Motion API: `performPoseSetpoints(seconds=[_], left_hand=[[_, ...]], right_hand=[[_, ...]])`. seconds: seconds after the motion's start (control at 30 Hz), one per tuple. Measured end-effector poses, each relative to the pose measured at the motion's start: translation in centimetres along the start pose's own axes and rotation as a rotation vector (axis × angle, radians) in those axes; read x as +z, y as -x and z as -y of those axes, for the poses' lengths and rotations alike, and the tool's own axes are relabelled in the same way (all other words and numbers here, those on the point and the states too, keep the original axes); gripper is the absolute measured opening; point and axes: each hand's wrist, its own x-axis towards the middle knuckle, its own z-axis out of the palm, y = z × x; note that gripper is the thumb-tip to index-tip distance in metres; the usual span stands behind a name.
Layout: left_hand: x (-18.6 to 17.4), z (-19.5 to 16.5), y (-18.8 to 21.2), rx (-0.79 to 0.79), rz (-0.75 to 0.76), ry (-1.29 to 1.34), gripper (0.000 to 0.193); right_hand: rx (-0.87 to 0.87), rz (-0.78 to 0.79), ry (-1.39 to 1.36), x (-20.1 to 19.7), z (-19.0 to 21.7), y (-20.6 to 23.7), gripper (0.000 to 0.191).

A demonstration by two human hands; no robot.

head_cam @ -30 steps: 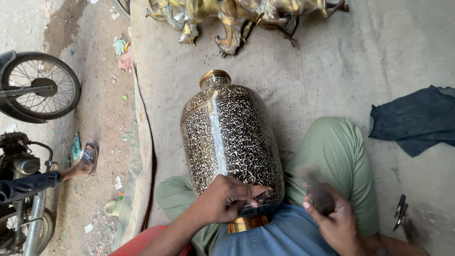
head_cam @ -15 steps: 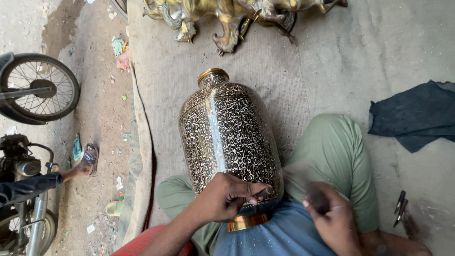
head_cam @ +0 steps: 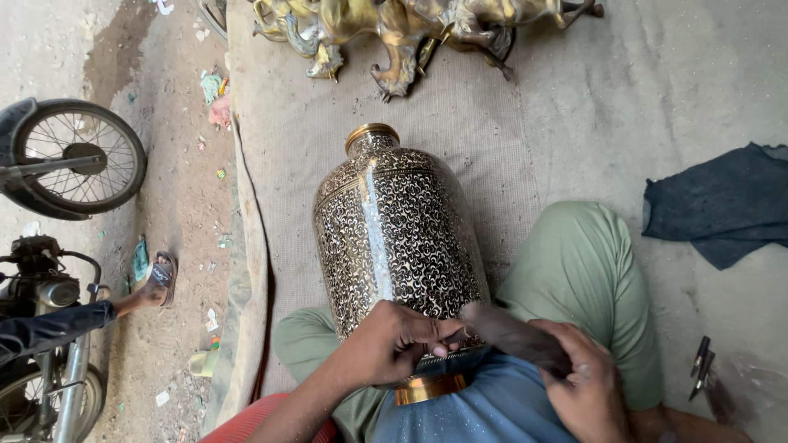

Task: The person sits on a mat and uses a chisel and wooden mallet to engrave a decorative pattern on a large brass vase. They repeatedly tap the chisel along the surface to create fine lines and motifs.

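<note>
A large engraved metal vase [head_cam: 394, 238] is seen lying on its side across the seated person's lap, its brass-rimmed mouth [head_cam: 371, 133] pointed away and its polished brass base band [head_cam: 431, 387] pressed close to the body. The left hand [head_cam: 394, 340] is closed against the vase's lower wall, its fingers [head_cam: 439, 335] pinched round a thin tool [head_cam: 456, 335] whose tip is set on the patterned surface; the tool itself is mostly hidden. The right hand [head_cam: 579, 381], just right of the vase's base, is wrapped shut round a dark mallet-like striker [head_cam: 513, 335], blurred, whose head lies beside the thin tool.

The vase is judged to be stiff, hollow and fairly heavy, with a smooth rounded body that would roll and slip easily. It would be best gripped at the narrow neck and the base band, or cradled between the green-trousered knees [head_cam: 574, 262], since the fine engraving could be dented or scratched.

Beyond the vase's mouth, brass animal figures [head_cam: 394, 33] stand on the burlap mat [head_cam: 287, 164]. To the right of the vase, a dark cloth [head_cam: 722, 205] lies on the concrete floor, with small pointed tools [head_cam: 700, 365] nearer. Left of the vase, past the mat's edge, a motorcycle wheel [head_cam: 74, 160] and another person's sandalled foot [head_cam: 156, 279] are seen.
</note>
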Motion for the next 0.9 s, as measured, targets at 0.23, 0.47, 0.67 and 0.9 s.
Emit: performPoseSetpoints(seconds=[0.23,0.47,0.67,0.9], left_hand=[[-0.1,-0.5,-0.3,-0.045,-0.015,0.014,0.057],[0.4,-0.6,-0.3,-0.025,-0.034,-0.113,0.049],[0.4,-0.8,-0.7,-0.007,0.012,-0.121,0.060],[2.4,2.7,3.2,-0.113,-0.568,0.304,0.039]], right_hand=[[0.091,0.041,-0.043,-0.7,0.5,-0.4,0.049],[0.239,0.024,0.124,-0.9,-0.3,-1.3,0.052],[0.098,0.050,-0.022,-0.5,0.2,-1.8,0.050],[0.219,0.178,0.178,0.4,-0.7,-3.0,0.047]])
